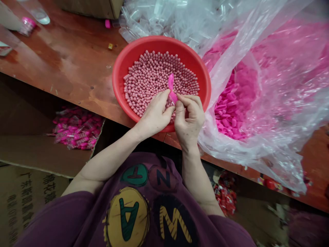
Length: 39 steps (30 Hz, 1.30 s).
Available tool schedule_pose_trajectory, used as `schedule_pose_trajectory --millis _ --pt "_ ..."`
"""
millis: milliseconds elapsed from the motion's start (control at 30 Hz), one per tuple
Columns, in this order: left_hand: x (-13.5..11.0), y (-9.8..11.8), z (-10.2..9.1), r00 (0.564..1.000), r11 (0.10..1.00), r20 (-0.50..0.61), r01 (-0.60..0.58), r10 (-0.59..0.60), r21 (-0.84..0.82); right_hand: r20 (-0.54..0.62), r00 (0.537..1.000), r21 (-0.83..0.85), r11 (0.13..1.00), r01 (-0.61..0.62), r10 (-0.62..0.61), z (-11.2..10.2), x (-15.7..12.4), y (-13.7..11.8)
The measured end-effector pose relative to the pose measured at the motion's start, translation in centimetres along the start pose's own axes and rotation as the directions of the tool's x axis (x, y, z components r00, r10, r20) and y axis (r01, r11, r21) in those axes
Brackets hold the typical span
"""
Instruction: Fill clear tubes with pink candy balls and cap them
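Both hands meet over a red bowl (118, 80) filled with small round pink candy-like balls (149, 75). My left hand (156, 111) is closed around a small clear container, most of it hidden by the fingers. A pink flip cap (171, 82) sits on its top, with the lid part standing up. My right hand (189, 115) pinches the cap's lower edge between thumb and forefinger, its other fingers curled. Some pink balls seem to show through the container between the hands.
Right of the bowl lies a large clear plastic bag (272, 147) of pink caps (228, 109). Clear empty containers (164, 20) are heaped behind the bowl. Below the table's left edge, a cardboard box (33, 147) holds filled pink-capped packs (77, 130). Red wrapped items (226, 195) lie below right.
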<state>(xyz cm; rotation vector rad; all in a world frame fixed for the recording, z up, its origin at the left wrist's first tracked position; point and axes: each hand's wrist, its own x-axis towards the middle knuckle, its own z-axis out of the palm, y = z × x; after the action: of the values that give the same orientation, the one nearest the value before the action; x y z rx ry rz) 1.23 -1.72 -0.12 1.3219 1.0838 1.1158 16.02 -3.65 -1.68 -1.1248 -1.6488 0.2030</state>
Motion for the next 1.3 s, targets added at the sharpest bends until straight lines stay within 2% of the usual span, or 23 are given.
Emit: schedule_pose_trajectory --millis 100,200,300,400,500,567,667,700,833,867,967,1067,1167,1300 --pt "0.1 0.1 0.1 1.0 0.995 -0.005 0.022 -0.022 -0.093 0.028 1.0 -0.033 0.999 0.012 -0.011 -0.2 0.1 -0.3" --pt "0.3 0.5 0.4 0.998 0.978 0.03 0.056 -0.051 -0.201 0.07 0.996 0.074 0.995 -0.067 0.062 -0.5 0.2 0.0" --pt "0.2 1.4 0.6 0.984 0.917 0.081 0.178 -0.159 -0.357 0.058 0.988 0.221 0.964 -0.149 0.14 -0.2 0.0 1.2" --pt "-0.3 2.3 0.4 0.967 0.847 0.121 0.255 -0.225 -0.467 0.042 0.98 0.267 0.943 -0.199 0.195 0.4 -0.5 3.3" --pt "-0.5 3.0 -0.1 0.961 0.808 0.17 0.275 -0.217 -0.521 0.111 0.948 0.288 0.904 -0.317 0.297 0.9 -0.6 5.2" --pt "-0.4 3.0 -0.4 0.959 0.788 0.188 0.281 -0.211 -0.547 0.086 0.916 0.343 0.852 -0.396 0.391 1.1 -0.4 5.6" --pt "0.1 2.5 -0.6 0.969 0.756 0.157 0.248 -0.192 -0.606 -0.055 0.865 0.409 0.802 -0.436 0.498 1.0 0.0 4.0" --pt "0.3 2.3 -0.6 0.973 0.745 0.133 0.229 -0.188 -0.626 -0.053 0.856 0.417 0.79 -0.45 0.515 1.0 0.1 2.9" --pt "0.6 1.8 -0.5 0.982 0.72 0.062 0.175 -0.181 -0.672 0.176 0.82 0.409 0.717 -0.565 0.545 0.8 0.8 -1.6" --pt "0.6 1.8 -0.5 0.983 0.717 0.062 0.169 -0.174 -0.676 0.187 0.813 0.411 0.708 -0.575 0.552 0.9 1.0 -2.4" --pt "0.4 1.7 -0.6 0.981 0.726 0.112 0.19 -0.155 -0.661 0.082 0.829 0.43 0.732 -0.53 0.553 1.1 1.3 -2.8" --pt "0.2 1.6 -0.6 0.975 0.761 0.165 0.217 -0.146 -0.611 0.004 0.852 0.389 0.784 -0.483 0.523 0.8 1.3 -1.6" --pt "0.2 1.4 -0.6 0.976 0.785 0.175 0.211 -0.133 -0.583 0.034 0.886 0.313 0.836 -0.45 0.463 -0.3 1.5 -0.5" --pt "0.3 1.3 -0.5 0.975 0.804 0.198 0.2 -0.105 -0.56 0.162 0.904 0.287 0.858 -0.427 0.395 -1.9 1.9 -0.1"
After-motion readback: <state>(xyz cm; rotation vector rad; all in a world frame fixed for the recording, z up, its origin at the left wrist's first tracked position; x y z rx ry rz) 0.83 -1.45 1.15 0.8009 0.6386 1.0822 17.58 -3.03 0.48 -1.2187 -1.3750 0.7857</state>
